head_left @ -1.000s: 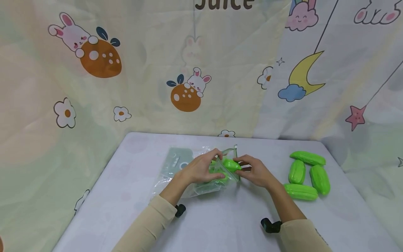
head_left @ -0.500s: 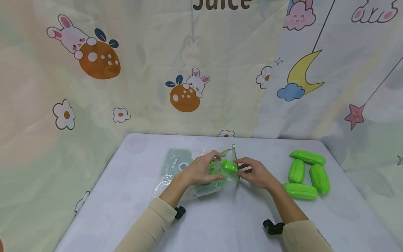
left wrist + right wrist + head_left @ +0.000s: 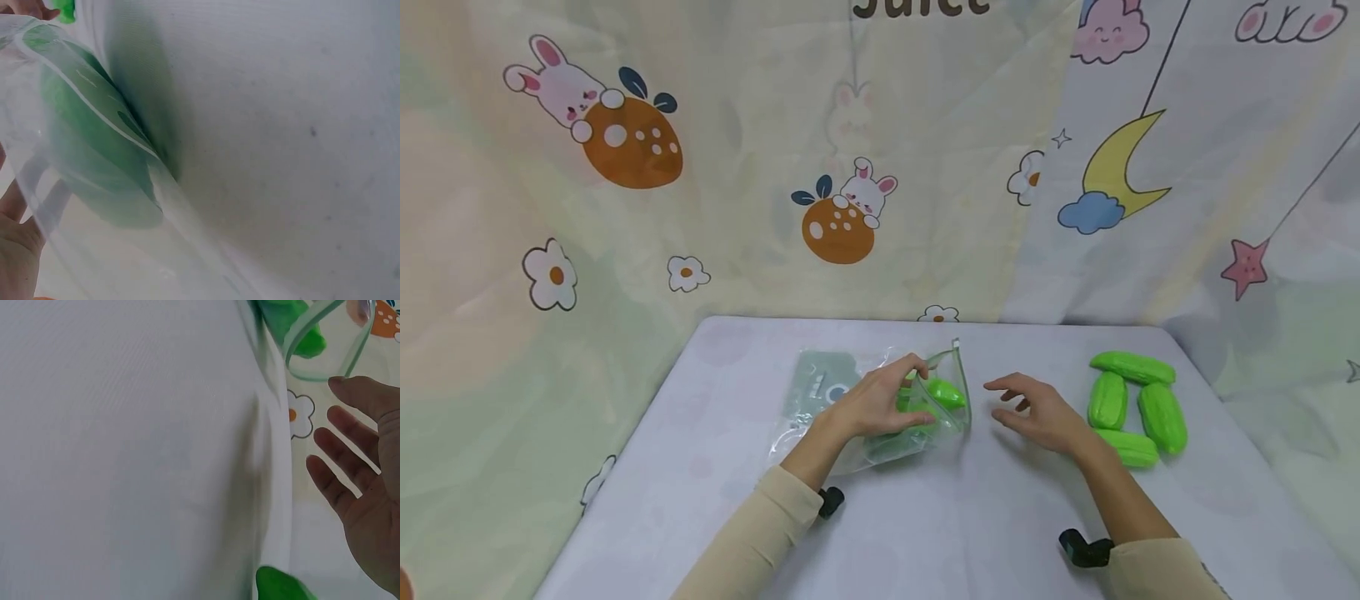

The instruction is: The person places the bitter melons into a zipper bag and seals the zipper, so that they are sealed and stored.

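Note:
A clear zip bag [image 3: 891, 452] lies mid-table with its mouth spread toward the right. Green, oblong, ridged pieces [image 3: 946, 393] like toy cucumbers are inside it, partly covered by plastic and fingers. My left hand [image 3: 874, 406] holds the bag near its mouth, fingers at the far side and thumb at the near side. In the left wrist view, the clear plastic [image 3: 106, 144] fills much of the left side. Apart from the bag, my right hand [image 3: 1036, 414] hovers to its right, fingers loosely bent, holding nothing. The right wrist view has the bag's rim [image 3: 306, 376] close to that thumb.
Several more green ridged pieces [image 3: 1162, 418] lie grouped at the table's right side. Left of the bag's contents, a grey-green panel [image 3: 823, 375] shows. A patterned cloth backdrop [image 3: 737, 167] hangs behind the white table [image 3: 910, 533].
My right hand has let go of the bag's mouth and the green piece there and moved right. The left hand stays on the bag. The head view has shifted slightly.

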`<state>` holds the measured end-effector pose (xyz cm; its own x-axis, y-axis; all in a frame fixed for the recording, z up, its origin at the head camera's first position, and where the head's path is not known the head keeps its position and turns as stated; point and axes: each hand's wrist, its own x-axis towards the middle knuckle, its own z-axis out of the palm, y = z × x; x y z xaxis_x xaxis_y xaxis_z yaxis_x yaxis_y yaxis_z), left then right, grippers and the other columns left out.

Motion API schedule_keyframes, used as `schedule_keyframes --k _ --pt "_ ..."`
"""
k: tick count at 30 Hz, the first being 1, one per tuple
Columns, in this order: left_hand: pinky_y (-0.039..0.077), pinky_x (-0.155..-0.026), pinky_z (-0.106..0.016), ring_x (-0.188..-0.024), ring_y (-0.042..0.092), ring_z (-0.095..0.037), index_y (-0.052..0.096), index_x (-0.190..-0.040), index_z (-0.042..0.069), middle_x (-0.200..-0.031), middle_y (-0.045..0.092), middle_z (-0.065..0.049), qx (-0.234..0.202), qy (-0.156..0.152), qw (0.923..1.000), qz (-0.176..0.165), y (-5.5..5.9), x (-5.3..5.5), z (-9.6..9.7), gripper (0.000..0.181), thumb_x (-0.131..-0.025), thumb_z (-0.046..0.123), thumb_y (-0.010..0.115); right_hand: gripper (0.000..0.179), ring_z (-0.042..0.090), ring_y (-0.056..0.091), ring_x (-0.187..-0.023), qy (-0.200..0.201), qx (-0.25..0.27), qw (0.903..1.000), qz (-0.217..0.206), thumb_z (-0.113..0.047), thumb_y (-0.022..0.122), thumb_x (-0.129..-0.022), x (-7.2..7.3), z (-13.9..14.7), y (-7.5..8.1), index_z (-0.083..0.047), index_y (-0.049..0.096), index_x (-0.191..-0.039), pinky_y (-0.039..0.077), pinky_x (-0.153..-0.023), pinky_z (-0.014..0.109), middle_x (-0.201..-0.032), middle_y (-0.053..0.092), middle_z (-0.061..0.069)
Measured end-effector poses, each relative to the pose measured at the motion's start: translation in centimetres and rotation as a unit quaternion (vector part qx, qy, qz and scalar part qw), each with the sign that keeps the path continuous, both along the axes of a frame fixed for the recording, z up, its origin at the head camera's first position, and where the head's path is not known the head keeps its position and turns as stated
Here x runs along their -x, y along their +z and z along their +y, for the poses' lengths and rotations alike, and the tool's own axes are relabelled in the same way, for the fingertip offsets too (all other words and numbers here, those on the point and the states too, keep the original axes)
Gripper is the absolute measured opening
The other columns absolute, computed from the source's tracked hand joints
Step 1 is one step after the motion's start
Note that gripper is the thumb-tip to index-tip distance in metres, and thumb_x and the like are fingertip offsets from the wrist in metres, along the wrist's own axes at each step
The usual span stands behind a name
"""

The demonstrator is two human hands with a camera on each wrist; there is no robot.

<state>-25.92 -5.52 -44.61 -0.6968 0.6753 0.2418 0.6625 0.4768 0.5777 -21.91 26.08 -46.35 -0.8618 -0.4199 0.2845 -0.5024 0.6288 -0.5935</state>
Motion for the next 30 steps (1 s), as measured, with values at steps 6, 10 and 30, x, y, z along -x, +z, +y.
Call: schedule_keyframes --k 6,10,30 --pt "0.055 -0.095 -0.04 -0.114 0.069 -0.019 0.048 -0.128 0.023 -0.144 0.058 0.001 0.012 0.012 0.9998 -0.011 -0.1 -0.2 -1.0 0.059 -0.086 0.045 0.083 0.039 0.037 0.066 -0.109 0.001 -0.018 0.9995 0.025 -0.01 0.078 -0.09 -0.6 0.7 -0.4 -0.011 0.067 -0.128 0.058 -0.085 0.053 -0.125 0.069 0.012" --pt "0.055 -0.095 -0.041 -0.116 0.068 -0.021 0.048 -0.128 0.023 -0.144 0.058 -0.002 0.001 0.007 0.9999 -0.012 0.1 -0.1 -1.2 0.058 -0.087 0.043 0.083 0.038 0.034 0.065 -0.109 -0.007 -0.031 0.9982 0.051 -0.012 0.08 -0.089 -1.2 1.5 -0.1 -0.013 0.069 -0.126 0.057 -0.085 0.051 -0.122 0.07 0.007" --pt "0.056 -0.095 -0.041 -0.116 0.067 -0.023 0.049 -0.132 0.018 -0.144 0.057 -0.004 -0.008 0.004 0.9995 -0.031 -0.1 -0.1 -1.0 0.059 -0.088 0.041 0.082 0.042 0.023 0.066 -0.107 -0.034 -0.096 0.9881 0.115 -0.018 0.088 -0.08 -3.7 7.1 0.5 -0.012 0.072 -0.118 0.042 -0.092 0.008 -0.117 0.07 -0.001"
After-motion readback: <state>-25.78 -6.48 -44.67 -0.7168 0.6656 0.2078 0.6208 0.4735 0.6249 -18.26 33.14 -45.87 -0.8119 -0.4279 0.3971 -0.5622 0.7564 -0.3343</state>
